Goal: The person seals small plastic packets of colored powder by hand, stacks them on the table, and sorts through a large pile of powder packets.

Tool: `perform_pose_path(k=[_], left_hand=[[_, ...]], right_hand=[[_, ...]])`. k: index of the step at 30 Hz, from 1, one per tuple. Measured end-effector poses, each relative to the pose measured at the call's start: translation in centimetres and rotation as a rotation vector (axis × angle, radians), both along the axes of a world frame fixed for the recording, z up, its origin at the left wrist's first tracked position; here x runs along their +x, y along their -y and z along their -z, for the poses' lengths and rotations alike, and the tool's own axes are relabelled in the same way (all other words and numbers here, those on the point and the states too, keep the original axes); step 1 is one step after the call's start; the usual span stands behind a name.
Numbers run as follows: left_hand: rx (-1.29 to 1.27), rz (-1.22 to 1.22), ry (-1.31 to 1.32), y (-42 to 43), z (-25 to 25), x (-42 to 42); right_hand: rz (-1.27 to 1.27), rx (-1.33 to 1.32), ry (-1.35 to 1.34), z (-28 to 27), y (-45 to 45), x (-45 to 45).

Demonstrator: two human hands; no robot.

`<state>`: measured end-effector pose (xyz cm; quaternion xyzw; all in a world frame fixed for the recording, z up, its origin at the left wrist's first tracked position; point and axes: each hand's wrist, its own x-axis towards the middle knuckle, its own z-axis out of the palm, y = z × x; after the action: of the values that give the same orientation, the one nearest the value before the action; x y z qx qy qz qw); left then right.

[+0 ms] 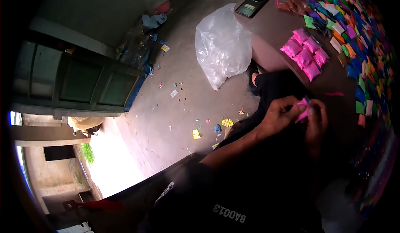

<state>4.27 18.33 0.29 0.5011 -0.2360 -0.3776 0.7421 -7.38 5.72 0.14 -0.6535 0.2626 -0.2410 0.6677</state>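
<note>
Above my lap, my left hand [281,115] and my right hand [316,122] meet around a small pink packet [303,110]. The fingers of both hands pinch it from either side, and part of it is hidden behind them. Just beyond, on the brown table [275,51], lies a group of several puffy pink packets [303,57]. A thin pink strip [334,94] rests near my right hand.
Many small coloured packets [354,45] cover the table's right side. Brown packets [293,3] and a phone [252,5] lie at the far end. A clear plastic bag [223,45] hangs at the table's left edge. Scraps [196,134] litter the floor.
</note>
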Motion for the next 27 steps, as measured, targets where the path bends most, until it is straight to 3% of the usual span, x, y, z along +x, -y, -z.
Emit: perform_pose_path(k=[1, 7, 9, 12, 13, 14, 15, 18, 24, 27], left_hand=[[-0.014, -0.029, -0.065, -1.1, -0.1, 0.3], [0.012, -0.187, -0.022, -5.2, 2.1, 0.9], [0.149, -0.222, 0.036, -5.9, 2.3, 1.2], [0.071, -0.238, -0.057, -7.5, 2.0, 1.3], [0.111, -0.251, 0.074, -8.3, 2.4, 1.7], [0.173, -0.368, 0.249, -8.4, 4.5, 1.7], [0.255, -0.389, 0.295, -8.8, 3.6, 1.8], [0.198, -0.379, 0.023, -9.6, 3.3, 2.0], [0.164, -0.378, -0.005, -8.6, 1.9, 3.8], [0.335, -0.347, -0.005, -8.7, 2.6, 4.8]], right_hand=[[-0.060, 0.147, 0.043, 0.2, -0.7, 0.7], [-0.100, 0.082, -0.028, 1.3, -5.5, 3.7], [-0.115, 0.106, -0.054, 1.9, -6.0, 4.1], [-0.206, 0.093, -0.047, 2.9, -6.5, 4.1], [-0.239, 0.114, -0.111, 2.3, -6.7, 4.1], [-0.220, 0.119, -0.030, 2.6, -7.5, 4.2], [-0.188, 0.104, 0.045, 3.1, -8.2, 4.6], [-0.289, 0.032, 0.044, 3.2, -8.4, 5.1], [-0.252, -0.044, -0.021, 2.4, -8.8, 7.6], [-0.221, -0.056, 0.036, 2.8, -8.4, 8.6]])
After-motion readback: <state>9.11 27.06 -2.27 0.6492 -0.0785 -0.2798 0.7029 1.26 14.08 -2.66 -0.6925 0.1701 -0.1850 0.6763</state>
